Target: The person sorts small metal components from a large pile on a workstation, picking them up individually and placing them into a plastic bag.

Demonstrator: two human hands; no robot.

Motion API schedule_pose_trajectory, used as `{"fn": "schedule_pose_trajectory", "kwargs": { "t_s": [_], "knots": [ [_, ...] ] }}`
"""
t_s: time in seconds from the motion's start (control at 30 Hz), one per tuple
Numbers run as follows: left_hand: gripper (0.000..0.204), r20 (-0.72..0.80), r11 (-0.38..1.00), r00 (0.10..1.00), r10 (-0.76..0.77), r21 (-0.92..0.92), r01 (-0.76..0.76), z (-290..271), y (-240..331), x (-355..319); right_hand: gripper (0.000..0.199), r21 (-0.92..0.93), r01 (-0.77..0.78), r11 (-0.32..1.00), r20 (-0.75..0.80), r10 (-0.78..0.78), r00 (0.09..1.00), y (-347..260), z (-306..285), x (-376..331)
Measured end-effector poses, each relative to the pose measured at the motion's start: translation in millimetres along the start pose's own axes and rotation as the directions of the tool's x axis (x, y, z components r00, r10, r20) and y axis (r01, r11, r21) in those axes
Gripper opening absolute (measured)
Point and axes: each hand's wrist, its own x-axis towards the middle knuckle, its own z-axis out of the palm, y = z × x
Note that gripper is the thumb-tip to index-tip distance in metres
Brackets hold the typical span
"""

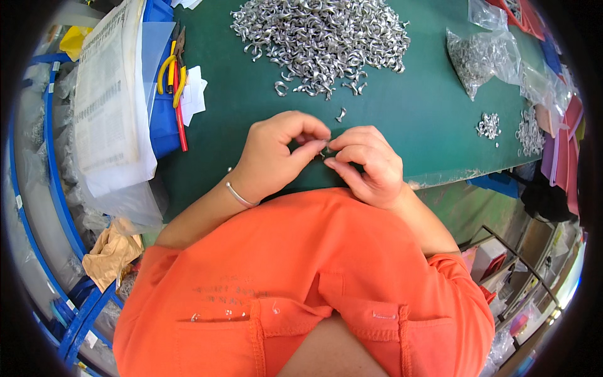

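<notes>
My left hand (279, 147) and my right hand (370, 160) meet over the near edge of the green table (213, 119). Thumb and fingers of each are pinched together around a small silver metal piece (324, 152), mostly hidden by the fingertips. One loose curved metal piece (341, 115) lies on the table just beyond my hands. Farther back spreads a big heap of similar small curved silver pieces (326, 41), with a few strays along its near side.
At the left, pliers with yellow handles (168, 72) and a red pen-like stick (181, 129) rest on a blue bin (164, 135) beside printed sheets (107, 100). On the right are a clear bag of metal pieces (483, 60) and two small piles of parts (488, 125).
</notes>
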Motion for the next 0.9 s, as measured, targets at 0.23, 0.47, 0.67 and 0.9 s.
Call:
{"fn": "schedule_pose_trajectory", "kwargs": {
  "t_s": [0.23,0.47,0.67,0.9],
  "knots": [
    [0.008,0.132,0.913,0.974,0.187,0.343,-0.222,-4,-11,5,0.017,-0.463,-0.279,0.841,-0.072,0.278,0.958,17,0,11],
    [0.012,-0.050,0.956,0.997,-0.063,0.285,0.074,-13,0,11,0.019,-0.437,-0.125,0.891,-0.039,0.120,0.992,25,1,9],
    [0.025,-0.279,0.637,0.898,0.341,0.771,-0.003,-25,-21,32,0.018,0.120,-0.356,0.927,-0.243,0.375,0.895,1,3,4],
    [0.011,-0.134,0.810,0.968,0.212,0.578,-0.098,-7,-19,29,0.021,-0.052,-0.200,0.978,-0.161,0.189,0.969,3,-9,4]
  ]
}}
